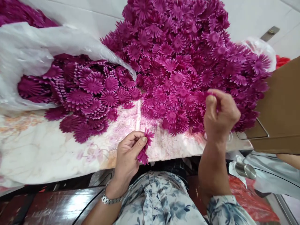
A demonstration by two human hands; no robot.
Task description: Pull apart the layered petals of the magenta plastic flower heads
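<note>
Between the thumb and fingers of my left hand (pixel 130 153) is a magenta flower piece (pixel 148 140), held just above the table's front edge. My right hand (pixel 221 111) is raised over the lower right of a large heap of magenta flowers (pixel 178 78). Its fingers are curled together in a pinch; whatever they hold, if anything, is too small to name, though a bit of magenta shows by the fingertips. To the left, more magenta flowers (pixel 91 86), some nested in stacks, spill from a white plastic bag (pixel 28 47).
A patterned cloth (pixel 58 156) covers the table. At the right stand a brown cardboard box (pixel 278 109) and, below it, a metal cylinder (pixel 245 170) beside red plastic (pixel 253 200). Part of another person's arm (pixel 289 160) shows at the right edge.
</note>
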